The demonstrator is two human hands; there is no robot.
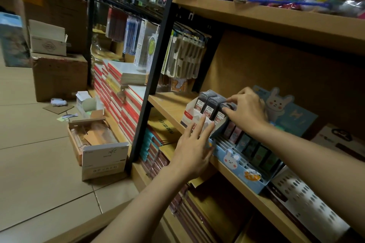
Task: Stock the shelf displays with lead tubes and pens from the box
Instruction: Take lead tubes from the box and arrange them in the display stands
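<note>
A white display box [190, 115] stands on the middle wooden shelf [169, 104] and holds rows of dark lead tubes [210, 103] with red labels. My right hand [245, 109] rests on the rightmost row, fingers pinched on the top of a lead tube. My left hand [194, 145] is flat against the front of the white box, fingers spread. Right of it sits a blue rabbit-print display box [237, 161] with more small cases in rows.
An open cardboard box [92, 138] with packets lies on the tiled floor to the left, with a white carton [104, 161] leaning at its near end. Stacked notebooks [120, 92] fill the low shelf. Hanging pen packs [183, 53] sit behind a black post [152, 73]. Cartons stand far left.
</note>
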